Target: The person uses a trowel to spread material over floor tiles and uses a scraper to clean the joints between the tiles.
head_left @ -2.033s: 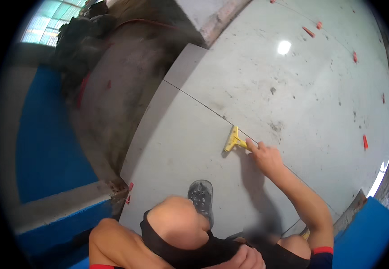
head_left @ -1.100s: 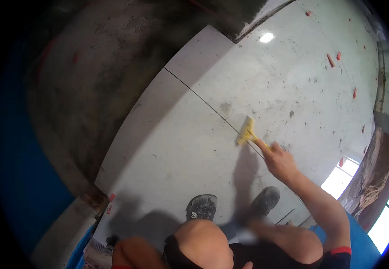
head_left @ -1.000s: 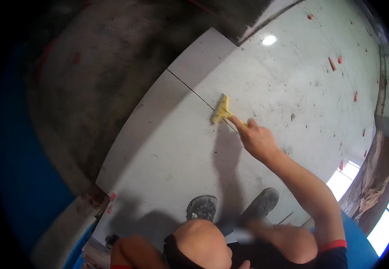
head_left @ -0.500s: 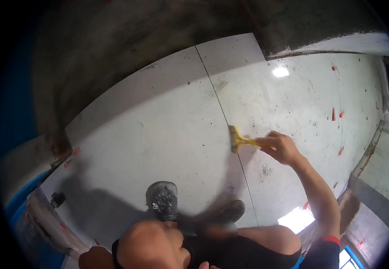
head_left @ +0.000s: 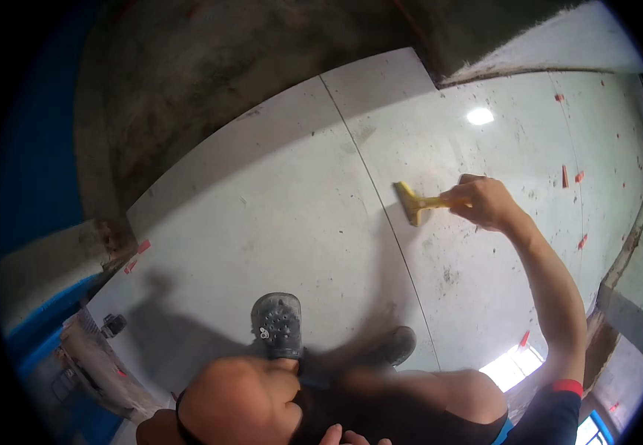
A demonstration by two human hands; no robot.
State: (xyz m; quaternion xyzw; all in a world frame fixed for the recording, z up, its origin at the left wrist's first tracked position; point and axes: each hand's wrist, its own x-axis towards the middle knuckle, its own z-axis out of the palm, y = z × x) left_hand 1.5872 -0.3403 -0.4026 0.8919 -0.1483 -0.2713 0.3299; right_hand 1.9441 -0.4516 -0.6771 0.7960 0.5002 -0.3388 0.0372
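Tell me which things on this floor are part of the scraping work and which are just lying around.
In use:
right hand gripping the yellow scraper
tile joint beside the scraper's blade
pale floor tiles

Lying about:
red spacers on the far tiles
more red bits by the tile edge
small dark object at the lower left

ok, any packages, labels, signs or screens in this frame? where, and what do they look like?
None visible. Only pale floor tiles, small red tile spacers scattered on them, and a yellow scraper held in the right hand, its blade beside a tile joint.
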